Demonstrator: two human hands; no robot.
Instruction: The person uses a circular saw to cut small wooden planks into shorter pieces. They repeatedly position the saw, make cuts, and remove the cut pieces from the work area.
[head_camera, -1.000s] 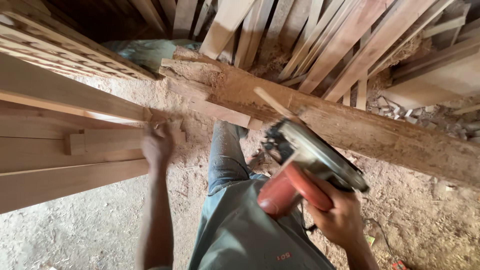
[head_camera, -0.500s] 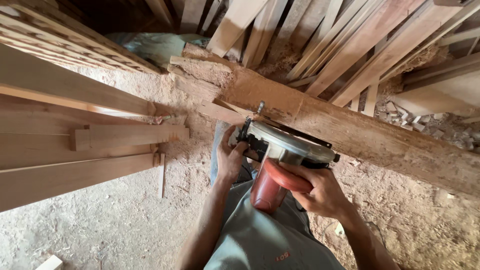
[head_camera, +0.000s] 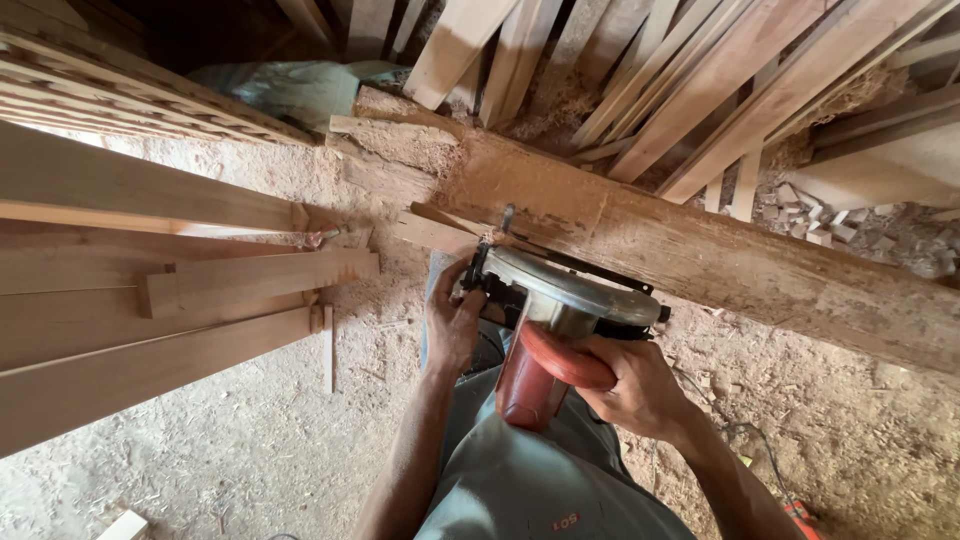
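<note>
Ahead of my hands lies the beam (head_camera: 720, 260), with the saw (head_camera: 560, 300) resting at its near edge. My right hand (head_camera: 630, 385) is clamped on the red handle; my left hand (head_camera: 452, 320) grips the saw's front. Fingers near the blade guard risk a nick if it kicks.

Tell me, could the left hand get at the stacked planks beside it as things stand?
Probably yes. The left hand rests on the front of the circular saw, and only open sawdust floor lies between it and the near ends of the stacked planks. It would have to leave the saw first.
</note>
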